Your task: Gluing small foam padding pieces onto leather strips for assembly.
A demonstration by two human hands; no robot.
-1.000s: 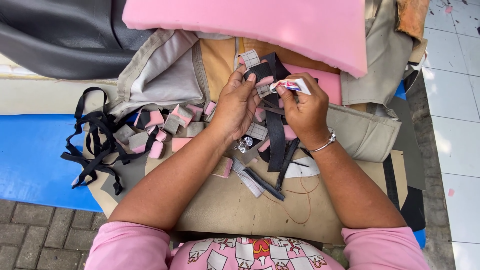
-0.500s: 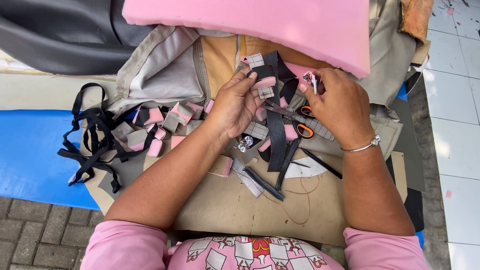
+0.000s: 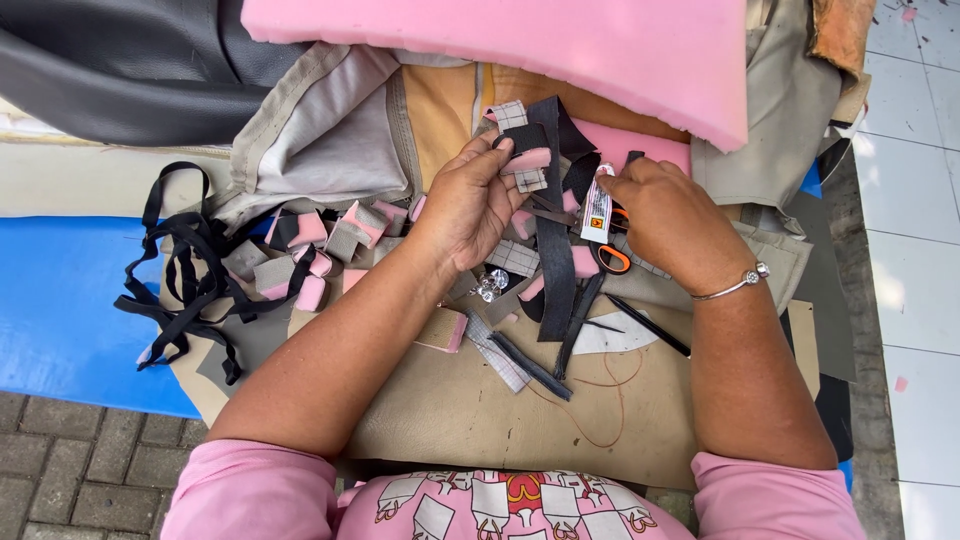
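1. Left hand (image 3: 470, 205) has its grip closed, thumb and fingers pinching a small pink foam piece with black strap (image 3: 527, 160) at the upper end of a long black webbing strip (image 3: 553, 250).
2. Right hand (image 3: 665, 215) is curled shut on orange-handled scissors (image 3: 610, 255); only the handle loops show below the fingers, and the blades are hidden behind the hand and a white paper tag (image 3: 598, 208).
3. Both hands work just beside each other over a tan leather sheet (image 3: 470, 410) covering the worktop.
4. Left of the hands lie small pink-and-grey foam offcuts (image 3: 320, 250) and a tangle of black straps (image 3: 185, 285), partly over a blue mat (image 3: 60, 300).
5. At the far edge, a thick pink foam slab (image 3: 560, 45) overhangs the pile and is cut off at the top.
6. A shiny silver buckle (image 3: 490, 283) lies near the left wrist; its shape is hard to make out.
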